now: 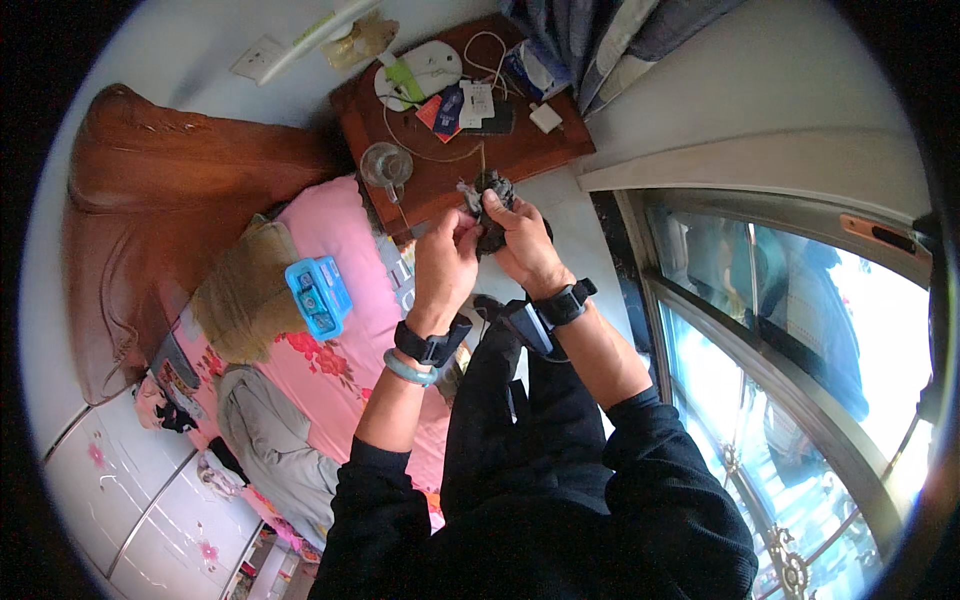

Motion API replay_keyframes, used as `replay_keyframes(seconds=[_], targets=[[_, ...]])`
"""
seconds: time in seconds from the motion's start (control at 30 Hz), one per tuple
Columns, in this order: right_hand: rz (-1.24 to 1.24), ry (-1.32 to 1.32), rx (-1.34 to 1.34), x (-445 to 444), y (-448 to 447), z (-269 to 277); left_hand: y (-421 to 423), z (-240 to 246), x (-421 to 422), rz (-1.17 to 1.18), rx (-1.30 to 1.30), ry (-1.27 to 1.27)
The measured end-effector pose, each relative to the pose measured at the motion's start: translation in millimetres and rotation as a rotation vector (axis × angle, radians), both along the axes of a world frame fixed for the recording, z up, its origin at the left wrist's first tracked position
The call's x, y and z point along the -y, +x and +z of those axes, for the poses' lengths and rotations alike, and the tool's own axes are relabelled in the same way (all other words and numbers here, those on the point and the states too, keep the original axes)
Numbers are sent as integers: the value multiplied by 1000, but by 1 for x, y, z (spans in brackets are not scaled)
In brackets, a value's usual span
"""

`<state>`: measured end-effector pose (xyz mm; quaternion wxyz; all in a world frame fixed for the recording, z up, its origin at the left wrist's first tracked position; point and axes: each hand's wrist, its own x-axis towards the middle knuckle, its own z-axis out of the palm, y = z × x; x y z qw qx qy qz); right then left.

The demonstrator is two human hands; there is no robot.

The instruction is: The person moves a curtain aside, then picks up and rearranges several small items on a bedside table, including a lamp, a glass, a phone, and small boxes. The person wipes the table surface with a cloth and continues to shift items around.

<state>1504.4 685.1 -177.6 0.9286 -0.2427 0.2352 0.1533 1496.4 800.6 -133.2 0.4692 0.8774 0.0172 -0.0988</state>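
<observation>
A crumpled dark grey cloth bundle (493, 232), possibly socks, is held up in front of the wooden nightstand (450, 180). My right hand (526, 241) grips it, with the thumb pressed on its top. From the other side my left hand (448, 259) pinches the bundle's edge between thumb and fingers. Frayed, lighter grey fibres stick out at its upper left. Part of the bundle is hidden behind my fingers. Closest to my left hand on the nightstand is a clear glass mug (386, 165).
Cards (448, 111), a white charger (546, 118) and a white power strip (431, 66) with cables lie on the nightstand. A blue plastic basket (319, 298) rests on the pink bed (367, 262). Grey clothing (270, 427) lies farther down the bed. A metal-framed window (750, 337) is at right.
</observation>
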Motion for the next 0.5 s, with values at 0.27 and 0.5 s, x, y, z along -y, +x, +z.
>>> replay_keyframes(seconds=[0.27, 0.5], targets=[[51, -90, -123, -12, 11, 49, -6, 45, -9, -29, 67, 87], [41, 42, -168, -33, 17, 72, -14, 75, -36, 64, -151, -95]])
